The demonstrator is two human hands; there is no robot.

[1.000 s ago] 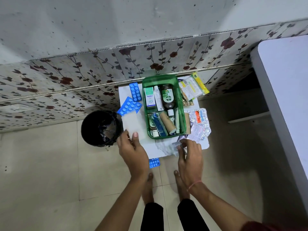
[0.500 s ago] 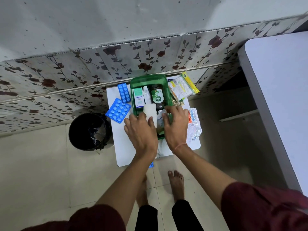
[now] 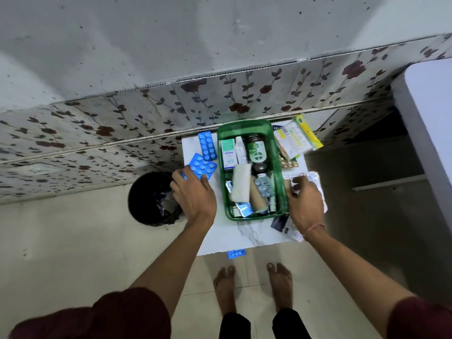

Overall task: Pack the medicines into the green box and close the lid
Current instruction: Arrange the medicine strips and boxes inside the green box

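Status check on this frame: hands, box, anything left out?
Left hand on blue blister packs; right hand on silver strips. Green box open, part-filled. One blue strip on floor.

I count three blue blister strips: one (image 3: 207,146) at the worktop's far left, one (image 3: 201,168) just nearer, one (image 3: 236,253) on the floor. One green box (image 3: 282,192) holds one dark bottle (image 3: 256,152), one white carton (image 3: 228,155), one grey blister strip (image 3: 264,188). Two hands, one black bin (image 3: 144,199).
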